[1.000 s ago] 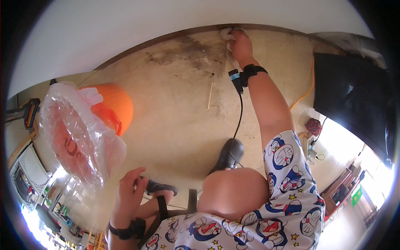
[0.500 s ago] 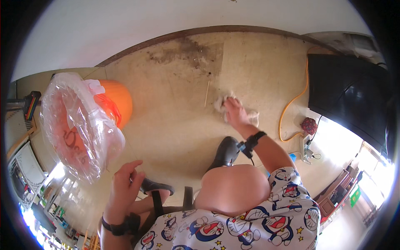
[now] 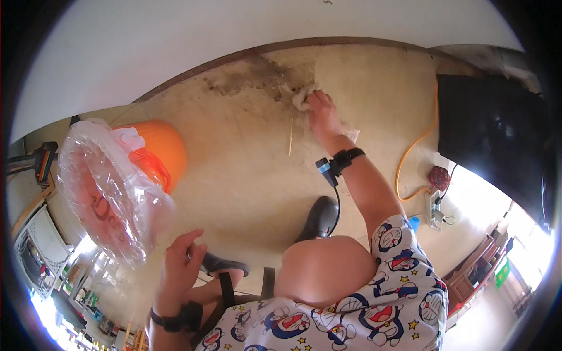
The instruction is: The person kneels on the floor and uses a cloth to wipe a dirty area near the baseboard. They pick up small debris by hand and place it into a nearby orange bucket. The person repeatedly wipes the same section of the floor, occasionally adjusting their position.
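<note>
My right hand [image 3: 325, 116] is closed on a pale, crumpled rag [image 3: 301, 99]. It presses the rag to the tan floor at the right edge of a dark, grimy stain [image 3: 257, 81], and a loose end of the cloth shows beside my wrist. Just below the stain lies a thin light stick [image 3: 291, 137], apart from the rag. Over my left knee, my left hand [image 3: 182, 257] hangs loosely with bent fingers somewhat apart and nothing visible in it. Nearest to that hand is an orange bin [image 3: 167, 149] lined with a clear plastic bag [image 3: 111, 205].
A dark baseboard [image 3: 316, 41] runs along the white wall at the far side. To the right stand a large black object [image 3: 492, 134], an orange cable [image 3: 404, 161] and a white power strip [image 3: 434, 207]. My dark shoes [image 3: 322, 216] are on the floor close by.
My right hand has moved away from me and slightly left, carrying the rag to the stain's edge. The left hand stays nearly in place.
</note>
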A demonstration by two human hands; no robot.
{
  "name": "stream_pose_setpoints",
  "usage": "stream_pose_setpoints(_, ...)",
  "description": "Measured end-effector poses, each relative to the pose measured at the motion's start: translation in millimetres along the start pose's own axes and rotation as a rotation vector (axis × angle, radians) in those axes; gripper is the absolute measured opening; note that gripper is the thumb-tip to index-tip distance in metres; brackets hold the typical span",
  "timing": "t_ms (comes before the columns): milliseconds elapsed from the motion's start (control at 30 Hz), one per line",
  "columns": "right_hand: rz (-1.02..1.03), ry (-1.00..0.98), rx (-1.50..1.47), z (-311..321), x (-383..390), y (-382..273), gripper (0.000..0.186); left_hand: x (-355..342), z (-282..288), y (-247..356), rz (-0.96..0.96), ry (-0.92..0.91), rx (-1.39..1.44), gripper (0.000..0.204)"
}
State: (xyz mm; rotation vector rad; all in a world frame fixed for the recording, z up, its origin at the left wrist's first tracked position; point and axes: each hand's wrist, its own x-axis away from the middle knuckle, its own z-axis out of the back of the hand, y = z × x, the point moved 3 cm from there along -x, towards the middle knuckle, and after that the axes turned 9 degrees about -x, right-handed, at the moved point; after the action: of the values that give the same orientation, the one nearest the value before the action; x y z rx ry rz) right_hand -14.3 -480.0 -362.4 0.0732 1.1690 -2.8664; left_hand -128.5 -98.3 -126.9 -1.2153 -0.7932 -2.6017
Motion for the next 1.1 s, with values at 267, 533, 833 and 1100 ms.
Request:
stream_pose_setpoints(267, 0.089, 0.156, 0.066, 8, -102, 36, 0.026, 13, -2, -8, -0.087, 0.092, -0.021, 0.030)
stream_pose_setpoints(533, -0.031, -0.069, 0.255, 1, -80, 28, 0.029, 23, 9, -4, -0.161, 0.150, -0.046, 0.031)
stream_pose_setpoints(833, -0.052, -0.261, 0.128, 3, 100, -9, 0.030, 19, 7, -4, -0.189, 0.131, -0.045, 0.031)
stream_pose_setpoints(1100, 0.049, -0.233, -0.045, -13, 144, -40, 0.027, 12, 2, -6, -0.133, 0.089, -0.030, 0.030)
